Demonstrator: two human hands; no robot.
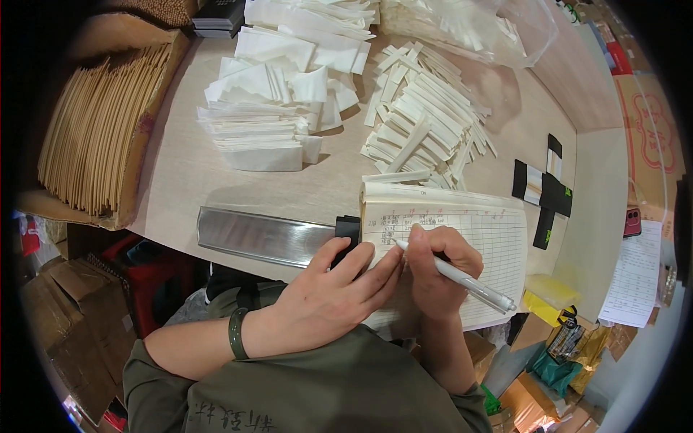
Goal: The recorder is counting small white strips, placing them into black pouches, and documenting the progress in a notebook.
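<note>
Pinches one white pen in the right hand, thumb and fingers drawn narrow around it, tip down toward a ruled page. Lays the left hand palm down over the page's left part, fingers slightly parted and holding nothing, some tips just beside the pen tip. Wears one green bangle on the left wrist. Under both hands, one open notebook, at the near edge of one table. Left of it, one small black object and one shiny metal strip. Beyond, one pile of cream strips and, further left, heaped white packets, both too overlapped to count. At far left, one cardboard box of many brown sticks. At the top, one clear plastic bag. Right of the notebook, one group of black-and-white bands.
</note>
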